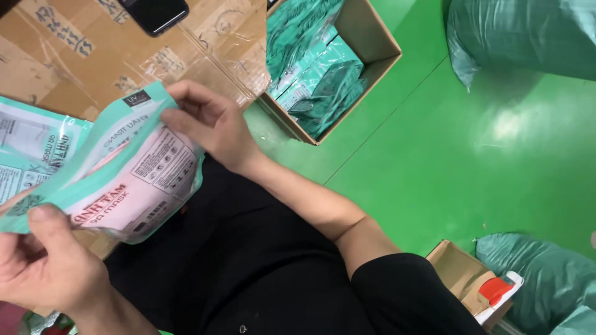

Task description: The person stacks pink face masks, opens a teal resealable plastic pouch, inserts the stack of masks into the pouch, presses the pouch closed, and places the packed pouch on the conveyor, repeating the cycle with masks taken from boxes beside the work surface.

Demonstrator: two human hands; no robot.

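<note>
I hold a teal-edged plastic pouch of face masks (133,177) with a pinkish printed panel, tilted over my lap. My left hand (46,263) pinches its lower left edge at the bottom left of the view. My right hand (208,124) grips the pouch's top right edge, thumb and fingers closed on the plastic. A second, similar pouch (31,152) lies flat just behind it on a taped cardboard surface (93,62).
An open cardboard box (372,43) packed with teal pouches stands on the green floor (459,155). A black phone (155,13) lies on the cardboard. Large green sacks (528,37) sit at top right and bottom right, beside a small box (462,273) with a tape dispenser (496,288).
</note>
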